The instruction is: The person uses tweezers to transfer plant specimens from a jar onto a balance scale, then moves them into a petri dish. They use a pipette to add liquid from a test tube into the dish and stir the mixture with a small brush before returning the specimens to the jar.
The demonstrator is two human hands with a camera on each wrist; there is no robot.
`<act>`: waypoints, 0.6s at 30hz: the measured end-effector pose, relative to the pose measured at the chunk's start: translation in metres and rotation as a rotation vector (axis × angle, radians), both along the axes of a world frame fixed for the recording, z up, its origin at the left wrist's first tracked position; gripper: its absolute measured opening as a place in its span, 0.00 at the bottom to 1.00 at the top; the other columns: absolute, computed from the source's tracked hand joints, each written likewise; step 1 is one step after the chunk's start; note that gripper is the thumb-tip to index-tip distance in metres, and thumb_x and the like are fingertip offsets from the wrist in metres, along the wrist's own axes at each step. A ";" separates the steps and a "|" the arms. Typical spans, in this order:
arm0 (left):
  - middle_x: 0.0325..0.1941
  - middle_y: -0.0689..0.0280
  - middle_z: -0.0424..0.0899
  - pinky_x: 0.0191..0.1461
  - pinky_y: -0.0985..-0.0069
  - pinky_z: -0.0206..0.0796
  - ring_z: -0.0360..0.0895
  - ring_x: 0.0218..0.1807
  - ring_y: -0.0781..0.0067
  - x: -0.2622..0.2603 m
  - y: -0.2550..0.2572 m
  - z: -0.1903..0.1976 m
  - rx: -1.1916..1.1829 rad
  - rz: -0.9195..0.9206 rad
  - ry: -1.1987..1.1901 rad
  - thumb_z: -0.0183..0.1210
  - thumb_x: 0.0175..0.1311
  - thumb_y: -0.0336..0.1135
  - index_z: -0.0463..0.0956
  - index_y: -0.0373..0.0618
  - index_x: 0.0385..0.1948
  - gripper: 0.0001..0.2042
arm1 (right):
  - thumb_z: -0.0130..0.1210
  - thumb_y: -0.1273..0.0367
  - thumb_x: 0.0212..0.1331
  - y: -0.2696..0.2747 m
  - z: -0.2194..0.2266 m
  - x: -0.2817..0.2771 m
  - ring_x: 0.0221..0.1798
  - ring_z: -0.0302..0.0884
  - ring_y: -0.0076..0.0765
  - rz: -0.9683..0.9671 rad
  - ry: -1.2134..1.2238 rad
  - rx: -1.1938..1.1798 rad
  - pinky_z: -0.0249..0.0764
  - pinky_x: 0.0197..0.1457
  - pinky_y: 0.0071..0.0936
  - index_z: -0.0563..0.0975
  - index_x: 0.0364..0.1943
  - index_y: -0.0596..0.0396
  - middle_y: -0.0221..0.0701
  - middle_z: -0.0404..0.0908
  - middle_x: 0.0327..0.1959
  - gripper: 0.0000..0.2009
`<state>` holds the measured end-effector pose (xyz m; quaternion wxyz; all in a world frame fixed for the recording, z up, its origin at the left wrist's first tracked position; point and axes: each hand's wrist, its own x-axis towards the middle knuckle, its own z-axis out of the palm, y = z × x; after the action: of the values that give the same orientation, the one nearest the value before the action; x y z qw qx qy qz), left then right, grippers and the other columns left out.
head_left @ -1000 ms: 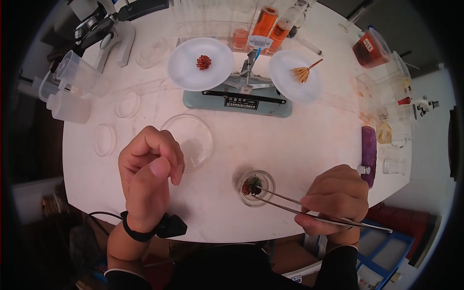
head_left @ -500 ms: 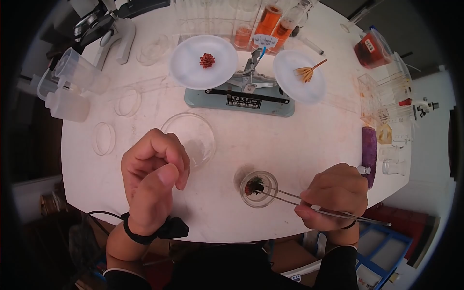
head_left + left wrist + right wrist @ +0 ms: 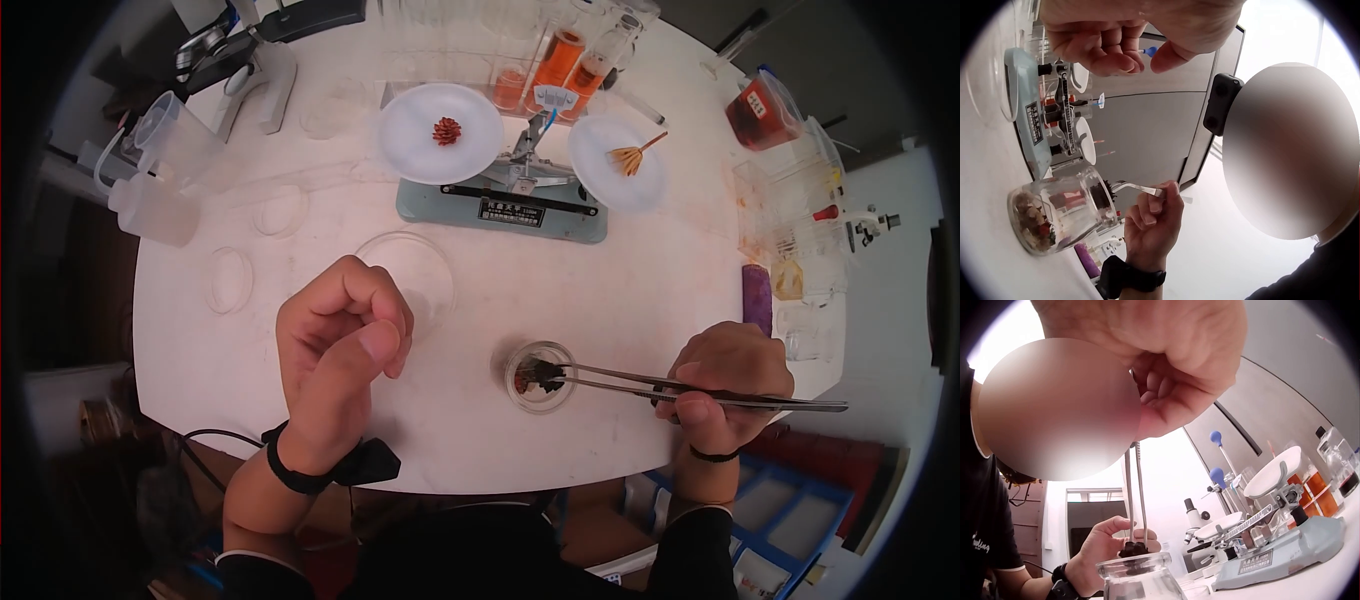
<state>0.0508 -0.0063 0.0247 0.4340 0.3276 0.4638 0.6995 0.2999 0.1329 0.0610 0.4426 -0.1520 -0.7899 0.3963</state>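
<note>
My right hand (image 3: 735, 380) grips metal tweezers (image 3: 812, 406) between thumb and fingers. Their tips pinch a dark, crumpled clump (image 3: 1134, 551) at the mouth of a small glass jar (image 3: 1063, 215). Through the jar's wall, pale, reddish and dark bits (image 3: 1035, 222) show at its bottom. To the left of the jar, my left hand (image 3: 345, 345) hovers over the table with loosely bent fingers and nothing in its grasp. A clear glass dish (image 3: 440, 275) lies just beyond it.
A pan balance (image 3: 500, 212) stands behind, with a red-brown cone (image 3: 446, 131) on its left pan and a tan brush-like plant piece (image 3: 628, 161) on its right. Orange-filled tubes (image 3: 557, 60) rise behind it. Plastic vessels (image 3: 155, 210) stand left; a purple object (image 3: 757, 300) lies right.
My right hand has shifted right and slightly away from me, with the tweezers turned more level. The dark clump has risen in the jar. My left hand keeps its shape.
</note>
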 end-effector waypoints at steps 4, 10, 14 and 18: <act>0.23 0.71 0.72 0.29 0.86 0.55 0.63 0.24 0.88 -0.001 -0.002 -0.001 0.024 -0.021 -0.034 0.52 0.58 0.26 0.70 0.39 0.28 0.02 | 0.67 0.66 0.52 0.001 0.010 0.003 0.10 0.73 0.29 0.002 0.111 0.022 0.70 0.17 0.22 0.77 0.25 0.60 0.31 0.76 0.10 0.12; 0.25 0.73 0.72 0.29 0.86 0.54 0.63 0.26 0.89 -0.001 -0.004 -0.003 0.064 -0.061 -0.068 0.52 0.60 0.23 0.70 0.39 0.28 0.02 | 0.62 0.61 0.61 0.003 0.047 -0.008 0.09 0.68 0.20 -0.163 0.142 0.165 0.64 0.15 0.15 0.71 0.32 0.60 0.30 0.72 0.15 0.16; 0.24 0.71 0.72 0.30 0.85 0.57 0.65 0.25 0.86 0.002 -0.004 0.001 0.044 -0.055 -0.023 0.52 0.58 0.26 0.71 0.39 0.27 0.02 | 0.58 0.69 0.62 0.012 0.072 -0.051 0.15 0.71 0.18 -0.113 0.129 0.177 0.63 0.19 0.14 0.72 0.31 0.60 0.31 0.74 0.20 0.09; 0.23 0.70 0.73 0.29 0.84 0.59 0.65 0.24 0.85 0.002 -0.003 0.002 0.051 -0.032 -0.006 0.50 0.57 0.27 0.71 0.39 0.27 0.03 | 0.59 0.77 0.60 0.021 0.071 -0.101 0.19 0.73 0.17 -0.055 0.054 0.144 0.64 0.22 0.14 0.76 0.30 0.64 0.30 0.75 0.21 0.04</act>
<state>0.0524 -0.0090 0.0267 0.4379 0.3439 0.4392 0.7050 0.1992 0.1536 0.1315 0.4843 -0.1305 -0.7996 0.3302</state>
